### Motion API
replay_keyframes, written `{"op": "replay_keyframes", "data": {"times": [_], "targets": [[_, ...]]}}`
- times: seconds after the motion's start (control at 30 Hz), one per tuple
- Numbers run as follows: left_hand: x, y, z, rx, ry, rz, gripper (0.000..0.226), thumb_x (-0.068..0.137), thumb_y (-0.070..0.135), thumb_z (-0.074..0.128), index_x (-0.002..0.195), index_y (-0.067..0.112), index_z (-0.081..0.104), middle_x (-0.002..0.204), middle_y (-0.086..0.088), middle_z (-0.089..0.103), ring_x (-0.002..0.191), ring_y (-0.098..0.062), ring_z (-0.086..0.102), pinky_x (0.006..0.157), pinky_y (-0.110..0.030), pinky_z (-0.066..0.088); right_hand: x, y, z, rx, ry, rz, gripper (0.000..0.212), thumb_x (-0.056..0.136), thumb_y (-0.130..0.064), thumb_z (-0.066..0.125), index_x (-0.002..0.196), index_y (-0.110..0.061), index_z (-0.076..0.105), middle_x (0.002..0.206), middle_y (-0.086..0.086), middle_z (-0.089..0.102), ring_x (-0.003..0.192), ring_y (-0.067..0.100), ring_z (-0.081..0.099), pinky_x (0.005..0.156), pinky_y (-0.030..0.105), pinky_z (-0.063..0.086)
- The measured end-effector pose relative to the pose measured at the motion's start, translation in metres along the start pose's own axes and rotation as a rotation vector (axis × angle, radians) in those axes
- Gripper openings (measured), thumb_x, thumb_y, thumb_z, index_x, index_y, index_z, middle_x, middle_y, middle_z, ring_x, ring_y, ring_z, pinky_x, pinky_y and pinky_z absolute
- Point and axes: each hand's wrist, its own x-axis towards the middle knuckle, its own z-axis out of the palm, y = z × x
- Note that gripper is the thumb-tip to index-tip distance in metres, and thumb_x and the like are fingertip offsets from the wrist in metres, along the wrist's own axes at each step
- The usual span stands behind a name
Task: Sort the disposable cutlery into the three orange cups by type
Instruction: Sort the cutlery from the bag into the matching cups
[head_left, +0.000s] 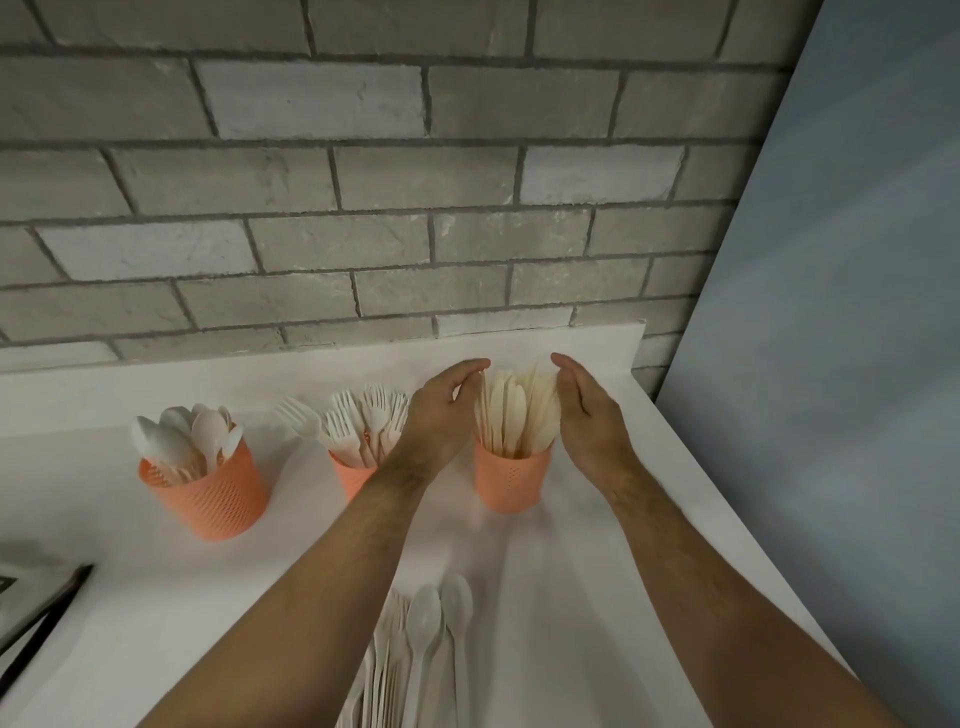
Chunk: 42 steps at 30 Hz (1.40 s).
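Disposable cutlery lay unsorted on the white table before a brick wall, near three orange cups of spoons, forks and knives. Both hands flanked the bundled knives, left hand and right hand each loosely cupped with fingers against the blades.

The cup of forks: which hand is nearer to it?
Left. The left hand is just above the cup of forks, overlapping it; the right hand is beyond the cup of knives.
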Motion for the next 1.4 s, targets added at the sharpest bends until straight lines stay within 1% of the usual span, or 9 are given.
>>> {"op": "replay_keyframes", "data": {"times": [0.1,0.2,0.3,0.43,0.67,0.83,1.07,1.2,1.4], "targets": [[-0.010,0.011,-0.009,0.000,0.010,0.028,0.037,0.103,0.029,0.044,0.138,0.022,0.054,0.143,0.008,0.051,0.132,-0.005,0.042,0.105,-0.016,0.026,-0.005,-0.007,-0.003,0.032,0.110,-0.036,0.040,0.108,-0.030,0.033,0.143,-0.021,0.051,0.143,-0.007,0.053,0.133,0.008,0.045,0.113,0.024,0.032],[-0.033,0.024,-0.020,-0.042,0.061,0.057,0.030,0.101,0.021,0.049,0.129,0.022,0.061,0.130,0.011,0.058,0.116,0.000,0.052,0.094,-0.007,0.035,-0.022,-0.014,-0.005,-0.012,0.252,-0.181,0.027,0.103,-0.020,0.044,0.124,-0.020,0.062,0.120,-0.012,0.060,0.119,0.012,0.054,0.104,0.032,0.043],[-0.072,0.023,-0.034,-0.050,0.074,0.070,0.024,0.096,0.008,0.053,0.101,0.025,0.069,0.102,0.014,0.067,0.091,-0.004,0.060,0.080,-0.014,0.045,-0.051,-0.017,-0.004,-0.024,0.255,-0.228,0.024,0.090,0.002,0.054,0.100,-0.015,0.067,0.098,-0.007,0.066,0.093,0.009,0.062,0.082,0.019,0.049],[-0.131,-0.013,-0.058,0.096,0.087,-0.054,0.032,0.090,0.005,0.056,0.083,0.032,0.069,0.085,0.009,0.071,0.073,-0.010,0.062,0.070,-0.021,0.049,-0.092,-0.014,0.005,-0.109,0.013,-0.048,0.021,0.086,0.001,0.060,0.087,-0.016,0.072,0.080,-0.011,0.068,0.071,0.002,0.061,0.064,0.005,0.042],[-0.214,-0.059,-0.107,0.349,0.053,-0.377,0.007,0.088,0.017,0.058,0.094,0.021,0.058,0.090,0.004,0.063,0.076,-0.015,0.060,0.064,-0.024,0.044,-0.154,-0.002,0.029,-0.526,-0.437,0.311,0.022,0.091,-0.029,0.061,0.099,-0.012,0.072,0.098,0.005,0.073,0.095,0.024,0.067,0.085,0.035,0.054],[-0.249,-0.058,-0.107,0.466,-0.286,-0.571,0.048,0.078,0.058,0.065,0.105,0.021,0.051,0.099,0.004,0.063,0.090,-0.016,0.063,0.073,-0.028,0.049,-0.189,-0.015,0.060,-0.627,-0.366,0.324,0.027,0.088,-0.027,0.069,0.098,-0.003,0.069,0.093,0.011,0.072,0.086,0.027,0.068,0.077,0.036,0.055],[-0.249,-0.057,-0.106,0.380,-0.264,-0.524,0.034,0.076,0.048,0.074,0.077,0.020,0.055,0.080,0.000,0.070,0.072,-0.015,0.070,0.068,-0.027,0.055,-0.220,-0.023,0.064,-0.686,-0.325,0.407,0.015,0.089,-0.020,0.067,0.081,-0.007,0.069,0.075,0.003,0.068,0.067,0.018,0.066,0.057,0.023,0.046],[-0.247,-0.061,-0.109,0.263,-0.251,-0.503,0.032,0.082,0.039,0.069,0.075,0.009,0.065,0.074,-0.007,0.074,0.064,-0.020,0.073,0.071,-0.037,0.061,-0.241,-0.046,0.082,-0.576,-0.373,0.436,0.032,0.079,-0.039,0.069,0.064,-0.014,0.056,0.060,-0.002,0.057,0.050,0.012,0.053,0.047,0.024,0.040],[-0.237,-0.071,-0.115,0.040,-0.272,-0.627,0.031,0.093,0.025,0.050,0.086,0.003,0.071,0.082,-0.012,0.073,0.067,-0.025,0.071,0.066,-0.034,0.061,-0.258,-0.060,0.118,-0.722,-0.394,0.452,0.063,0.048,-0.068,0.077,0.075,-0.016,0.054,0.089,0.004,0.065,0.082,0.021,0.063,0.056,0.027,0.043]]}}
